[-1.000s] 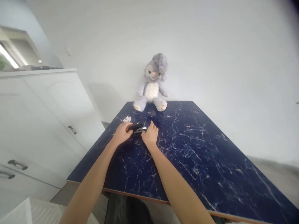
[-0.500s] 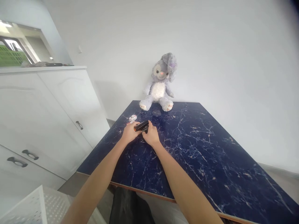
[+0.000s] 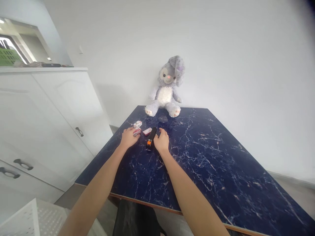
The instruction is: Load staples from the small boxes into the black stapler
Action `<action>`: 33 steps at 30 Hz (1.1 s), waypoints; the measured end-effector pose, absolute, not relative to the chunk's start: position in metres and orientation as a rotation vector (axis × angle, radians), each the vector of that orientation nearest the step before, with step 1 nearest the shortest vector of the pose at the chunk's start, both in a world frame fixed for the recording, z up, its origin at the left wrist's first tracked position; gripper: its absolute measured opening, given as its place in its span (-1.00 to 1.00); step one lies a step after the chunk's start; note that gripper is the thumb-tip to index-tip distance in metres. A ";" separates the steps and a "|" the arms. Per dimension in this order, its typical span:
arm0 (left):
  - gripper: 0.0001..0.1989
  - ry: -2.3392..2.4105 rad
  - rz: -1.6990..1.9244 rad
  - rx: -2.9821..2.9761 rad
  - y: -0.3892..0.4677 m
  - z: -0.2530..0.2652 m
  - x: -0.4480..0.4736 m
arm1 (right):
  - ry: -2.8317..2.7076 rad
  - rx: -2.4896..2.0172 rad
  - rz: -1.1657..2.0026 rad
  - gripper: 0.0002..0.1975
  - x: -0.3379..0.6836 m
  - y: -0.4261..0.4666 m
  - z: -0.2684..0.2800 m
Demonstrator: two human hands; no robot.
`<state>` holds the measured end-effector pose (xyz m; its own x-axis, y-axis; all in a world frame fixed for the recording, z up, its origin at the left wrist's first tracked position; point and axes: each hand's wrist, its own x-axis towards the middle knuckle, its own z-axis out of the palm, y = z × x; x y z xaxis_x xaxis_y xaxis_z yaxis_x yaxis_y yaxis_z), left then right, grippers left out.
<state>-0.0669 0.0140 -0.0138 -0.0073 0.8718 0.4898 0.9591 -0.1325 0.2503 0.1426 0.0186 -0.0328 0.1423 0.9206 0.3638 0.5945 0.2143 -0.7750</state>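
A black stapler with an orange patch at its near end lies on the dark blue marbled table. Close against its right side is my right hand, fingers apart and not wrapped round it. To the left, my left hand has its fingers round a small red and white box, partly covered by them. Just behind that is a white box. Between the left hand and the stapler lies another red and white box, flat on the table.
A grey plush toy sits at the table's far edge against the wall. White cabinets stand to the left. A white perforated basket is at the lower left, below table height.
Both hands have let go of the stapler, which now lies on the table turned lengthwise. My left hand has moved left onto a small box. Boxes formerly hidden now show.
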 end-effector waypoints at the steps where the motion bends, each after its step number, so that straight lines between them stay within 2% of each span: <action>1: -0.75 -1.927 -0.827 -2.139 0.015 -0.015 -0.066 | -1.559 -1.479 0.439 -0.51 0.143 0.019 -0.033; 7: -0.62 -1.795 -1.102 -2.252 0.022 -0.017 -0.041 | -1.561 -1.479 0.437 -0.55 0.142 0.018 -0.031; 14: -0.54 -1.970 -0.949 -2.222 0.032 -0.028 -0.032 | -1.535 -1.486 0.435 -0.59 0.143 0.016 -0.030; 21: -0.64 -1.840 -0.788 -2.398 0.022 -0.024 -0.033 | -1.562 -1.470 0.468 -0.64 0.143 0.018 -0.032; 28: -0.66 -1.880 -0.979 -2.160 0.022 -0.018 -0.034 | -1.448 -1.398 0.582 -0.67 0.147 0.018 -0.027; 33: -0.68 -1.833 -0.776 -2.398 0.019 -0.023 -0.033 | -1.419 -1.375 0.624 -0.68 0.149 0.017 -0.025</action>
